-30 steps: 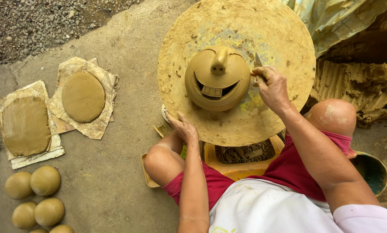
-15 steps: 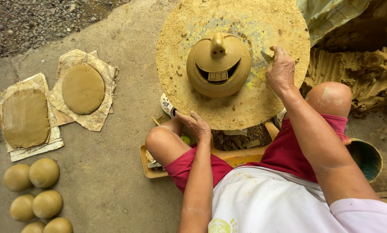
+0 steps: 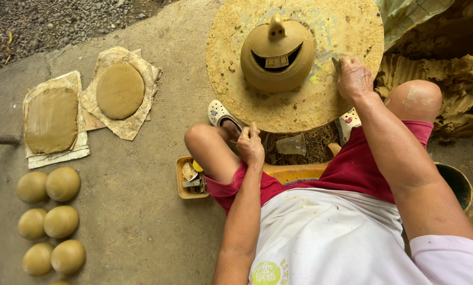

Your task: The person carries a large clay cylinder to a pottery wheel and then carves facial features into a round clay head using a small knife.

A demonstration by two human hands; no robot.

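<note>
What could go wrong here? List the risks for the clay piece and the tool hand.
1. The right hand holds a small tool on the round board right beside the soft clay pot; a slip might gouge its wall.
2. The pot's cut-out mouth leaves thin edges and small teeth, which could sag or break if bumped.
3. The left hand rests by the knee under the board's rim; nudging it could jolt the pot.

Clay pot (image 3: 277,55) mid-wheel (image 3: 321,100); rim free
</note>
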